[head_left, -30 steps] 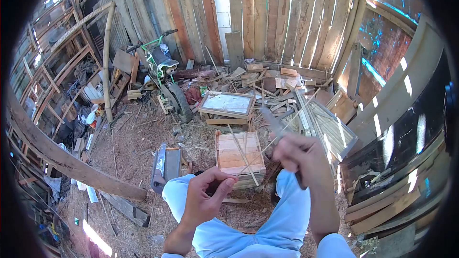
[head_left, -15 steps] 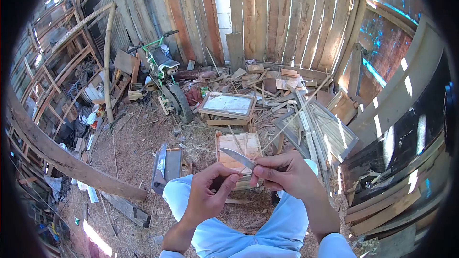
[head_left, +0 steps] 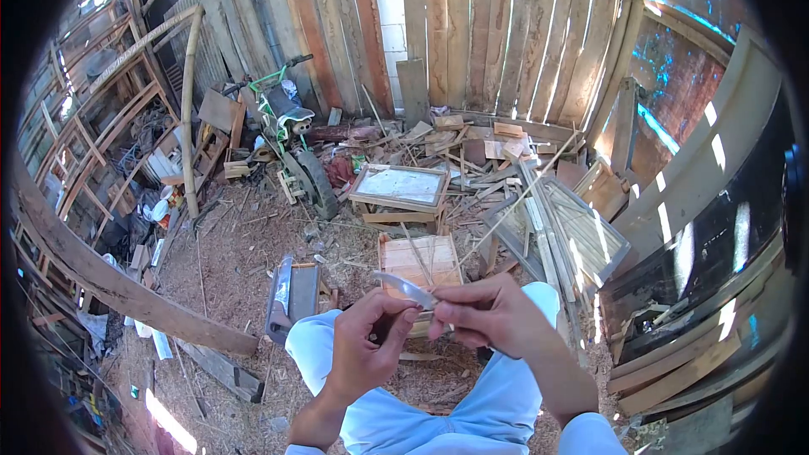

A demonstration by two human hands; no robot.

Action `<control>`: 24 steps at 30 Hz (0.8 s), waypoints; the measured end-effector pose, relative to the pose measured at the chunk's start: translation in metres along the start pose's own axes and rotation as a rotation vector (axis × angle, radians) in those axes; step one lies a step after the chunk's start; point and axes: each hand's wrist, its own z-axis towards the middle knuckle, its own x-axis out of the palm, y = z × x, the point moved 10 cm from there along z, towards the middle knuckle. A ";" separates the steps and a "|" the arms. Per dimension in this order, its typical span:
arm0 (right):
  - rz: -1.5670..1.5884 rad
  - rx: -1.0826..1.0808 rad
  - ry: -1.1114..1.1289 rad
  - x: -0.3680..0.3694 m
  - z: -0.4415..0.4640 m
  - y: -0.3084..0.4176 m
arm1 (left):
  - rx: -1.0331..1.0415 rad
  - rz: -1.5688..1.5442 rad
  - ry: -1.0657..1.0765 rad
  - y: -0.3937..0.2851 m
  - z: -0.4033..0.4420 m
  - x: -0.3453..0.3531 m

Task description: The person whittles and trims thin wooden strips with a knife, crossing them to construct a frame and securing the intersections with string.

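Observation:
My right hand (head_left: 489, 313) is closed around a knife (head_left: 406, 288), its bright blade pointing left over my left fingers. Thumb and forefinger of my left hand (head_left: 375, 333) are pinched together just below the blade. Whatever they hold is too small to make out. Beyond both hands a shallow wooden box (head_left: 419, 254) with a slatted bottom sits low in front of my knees, and thin sticks lean across it. The handle end of the knife is hidden in my right fingers.
A framed panel (head_left: 399, 184) lies behind the box. To the left, a dark tray (head_left: 297, 291) carries a saw-like blade tool. A small motorbike (head_left: 291, 118), scrap wood (head_left: 489, 147) and long strips (head_left: 543, 223) lie farther off. A curved beam (head_left: 126, 286) crosses the left side.
The knife has shifted slightly left and down, its blade now tilted across my left fingers. My right hand has moved a little left with it; my left hand stays nearly in place.

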 end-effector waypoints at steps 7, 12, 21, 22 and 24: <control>-0.404 -0.318 -0.070 0.006 -0.004 0.020 | -0.021 -0.082 0.004 -0.002 0.002 0.001; -0.250 -0.206 -0.054 0.002 -0.003 0.019 | 0.015 -0.158 -0.062 -0.006 0.002 0.002; -0.150 -0.160 -0.105 -0.021 -0.001 0.030 | -0.046 -0.088 -0.011 -0.001 0.000 0.003; -0.158 -0.156 -0.103 -0.023 -0.001 0.029 | -0.038 -0.073 -0.021 -0.003 0.001 0.003; -0.168 -0.151 -0.101 -0.024 -0.001 0.029 | -0.030 -0.060 -0.033 -0.005 0.001 0.002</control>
